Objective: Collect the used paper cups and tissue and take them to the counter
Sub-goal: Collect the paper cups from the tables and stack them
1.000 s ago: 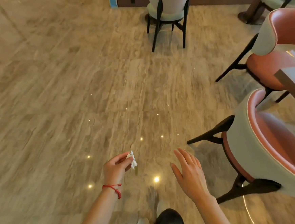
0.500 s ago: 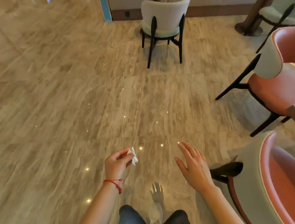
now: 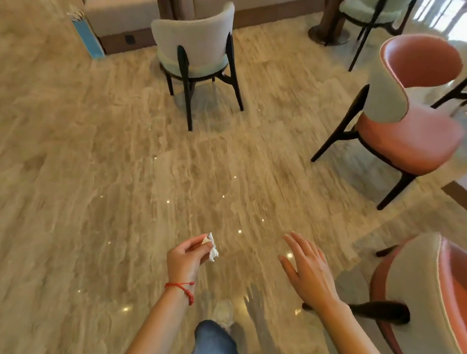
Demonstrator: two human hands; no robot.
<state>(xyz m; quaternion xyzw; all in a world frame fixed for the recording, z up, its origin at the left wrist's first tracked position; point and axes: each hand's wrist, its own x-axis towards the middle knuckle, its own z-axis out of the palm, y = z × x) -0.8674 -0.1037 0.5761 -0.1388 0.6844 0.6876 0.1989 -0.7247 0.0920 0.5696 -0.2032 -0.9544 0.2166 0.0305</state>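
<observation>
Head view: cream chair (image 3: 194, 44) ahead, pink chairs (image 3: 414, 112) right of floor (image 3: 87, 174).

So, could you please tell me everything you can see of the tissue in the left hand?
The tissue is a small white scrap of thin paper, crumpled into an irregular wad. It is pinched between the thumb and fingertips of the left hand, which hides part of it; the visible part sticks out to the right of the fingers. It is held in the air above the glossy beige floor, touching nothing else.
</observation>
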